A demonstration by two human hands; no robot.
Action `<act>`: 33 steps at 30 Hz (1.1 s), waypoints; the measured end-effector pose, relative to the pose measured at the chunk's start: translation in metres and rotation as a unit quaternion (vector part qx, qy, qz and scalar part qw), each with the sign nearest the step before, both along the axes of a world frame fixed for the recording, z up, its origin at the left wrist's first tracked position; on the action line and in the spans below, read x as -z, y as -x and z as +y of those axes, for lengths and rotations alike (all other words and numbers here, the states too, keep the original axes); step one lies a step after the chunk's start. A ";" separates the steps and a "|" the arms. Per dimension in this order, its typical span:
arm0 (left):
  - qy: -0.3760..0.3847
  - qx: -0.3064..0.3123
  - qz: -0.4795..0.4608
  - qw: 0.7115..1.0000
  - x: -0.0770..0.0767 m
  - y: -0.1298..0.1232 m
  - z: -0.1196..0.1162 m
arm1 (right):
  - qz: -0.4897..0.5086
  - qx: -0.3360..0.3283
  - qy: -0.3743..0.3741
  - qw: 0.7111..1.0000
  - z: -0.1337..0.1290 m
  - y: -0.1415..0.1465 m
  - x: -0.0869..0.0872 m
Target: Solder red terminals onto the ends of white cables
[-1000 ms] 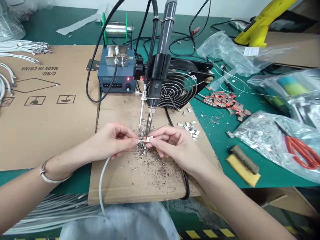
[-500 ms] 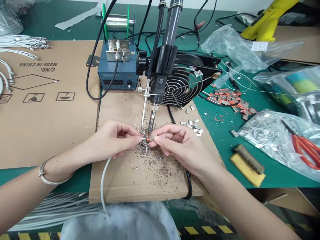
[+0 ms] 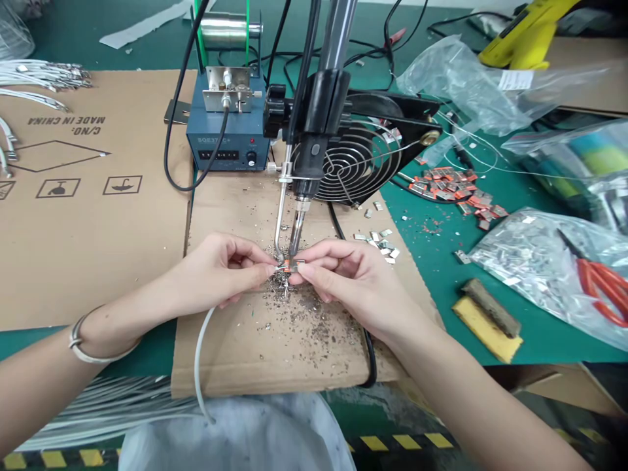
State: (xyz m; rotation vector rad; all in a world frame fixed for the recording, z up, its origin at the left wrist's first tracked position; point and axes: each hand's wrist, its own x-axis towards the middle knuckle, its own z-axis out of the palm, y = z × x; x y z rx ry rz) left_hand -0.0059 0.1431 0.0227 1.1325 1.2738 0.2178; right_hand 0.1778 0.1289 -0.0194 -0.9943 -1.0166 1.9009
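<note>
My left hand [image 3: 240,269] pinches the end of a white cable [image 3: 199,356], which hangs down from under the palm. My right hand [image 3: 338,271] holds a small metal connector with an orange part [image 3: 297,265] between thumb and fingertips. Cable end and connector meet under the tip of a soldering iron [image 3: 296,235], fixed on a stand. A thin solder feed tube [image 3: 279,226] comes down just left of the iron. The fingertips hide most of the joint. Solder scraps [image 3: 284,284] lie heaped below on the cardboard [image 3: 230,366].
A blue solder feeder [image 3: 226,140] with a wire spool and a fan [image 3: 353,163] stand behind the iron. Loose connectors [image 3: 446,183], a bag of metal parts [image 3: 524,261], red-handled pliers [image 3: 601,288] and a sponge [image 3: 483,330] lie right. Finished-looking white cables [image 3: 44,75] lie far left.
The view has shifted slightly. Both hands stay at the iron tip, and the connector appears slightly turned, showing more orange beside the tip.
</note>
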 end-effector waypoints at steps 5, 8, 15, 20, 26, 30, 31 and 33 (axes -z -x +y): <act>-0.006 0.008 0.004 1.000 0.001 0.001 -0.002 | -0.019 -0.002 -0.005 1.000 0.000 -0.001 0.002; -0.022 0.009 0.005 1.000 0.001 0.002 -0.004 | -0.021 -0.007 -0.011 1.000 -0.001 0.000 0.002; -0.028 0.006 -0.002 1.000 0.001 0.002 -0.004 | -0.021 -0.012 -0.010 1.000 0.000 -0.001 0.002; -0.029 0.003 -0.007 1.000 0.000 -0.002 -0.002 | 0.007 -0.011 -0.003 1.000 0.001 -0.003 0.003; -0.021 -0.003 -0.006 1.000 -0.004 -0.003 -0.005 | 0.021 -0.010 -0.001 1.000 -0.001 -0.005 0.003; -0.016 -0.007 -0.013 1.000 -0.004 -0.004 -0.006 | 0.040 -0.019 0.000 0.999 -0.001 -0.006 0.003; -0.014 -0.008 -0.011 1.000 -0.003 -0.004 -0.006 | 0.044 -0.020 -0.001 0.999 -0.001 -0.006 0.003; -0.013 -0.008 -0.004 1.000 -0.003 -0.004 -0.006 | 0.040 -0.019 0.002 0.999 0.000 -0.005 0.002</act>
